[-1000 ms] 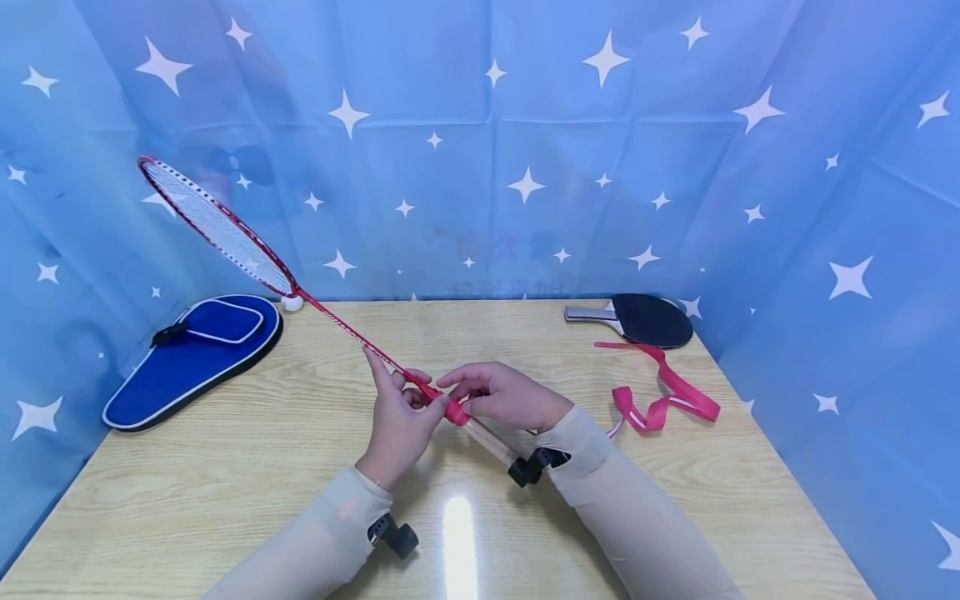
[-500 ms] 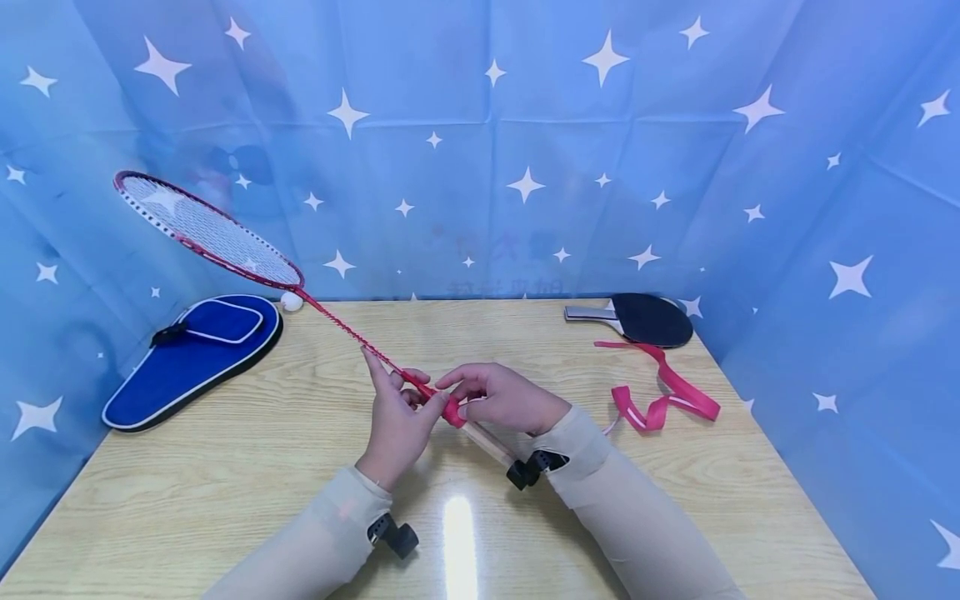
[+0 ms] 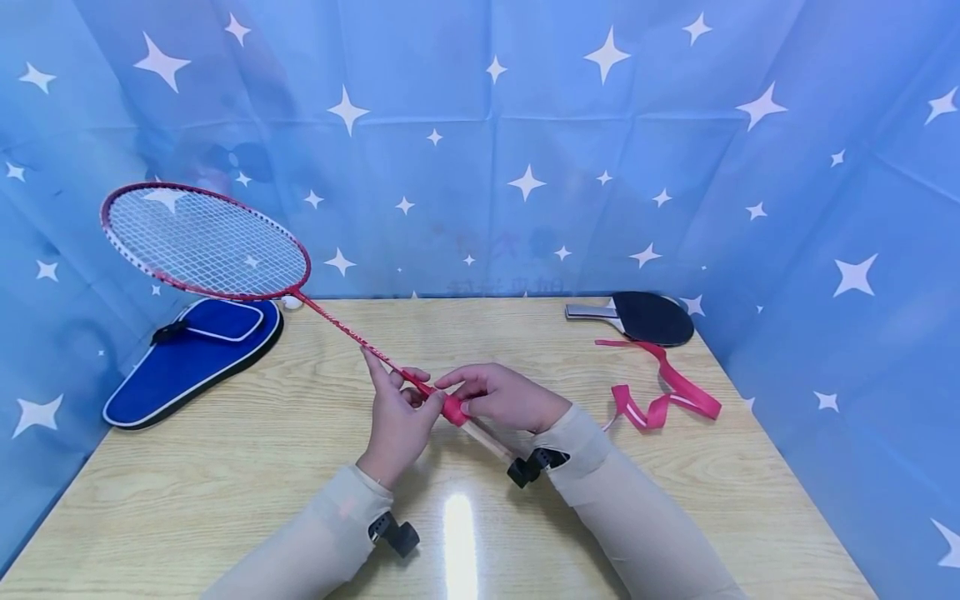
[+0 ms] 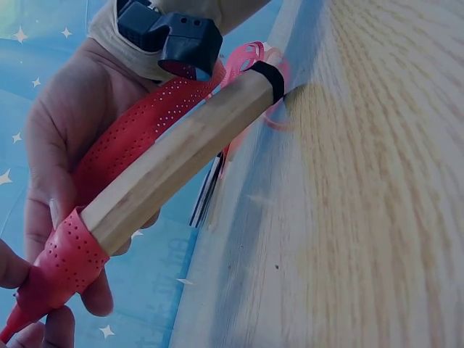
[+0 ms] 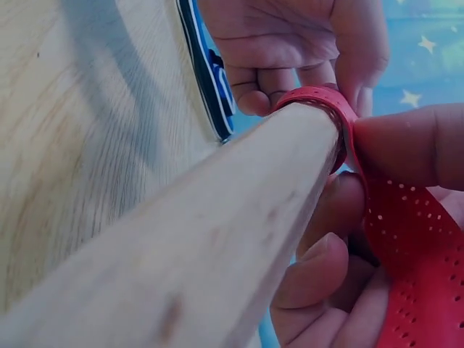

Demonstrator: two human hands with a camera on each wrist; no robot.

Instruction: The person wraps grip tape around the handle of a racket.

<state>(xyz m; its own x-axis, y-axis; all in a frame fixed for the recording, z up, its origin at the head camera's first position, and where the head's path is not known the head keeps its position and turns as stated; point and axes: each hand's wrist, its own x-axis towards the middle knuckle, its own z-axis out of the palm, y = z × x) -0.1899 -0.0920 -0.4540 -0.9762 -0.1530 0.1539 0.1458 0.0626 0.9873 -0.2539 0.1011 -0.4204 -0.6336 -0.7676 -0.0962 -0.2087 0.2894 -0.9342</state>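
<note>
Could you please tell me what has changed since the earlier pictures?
The badminton racket has rolled, its head swinging left and lower, its face opening toward the camera. The left hand and right hand kept their holds; the blue case and black paddle stayed put.

"How does the left forearm (image 3: 303, 540) lie?"
"Much like the right forearm (image 3: 641, 517): sleeved, reaching forward and slanting inward."
"And the left hand (image 3: 396, 427)?"
"It grips close beside the right hand (image 3: 516, 400), thumb (image 3: 431, 412) pressed inward, one finger (image 3: 374, 365) stretched out straight."
"What of the right?"
"It pinches: forefinger (image 3: 467, 372) arched toward its neighbour, lower fingers (image 5: 315, 277) curled in."
</note>
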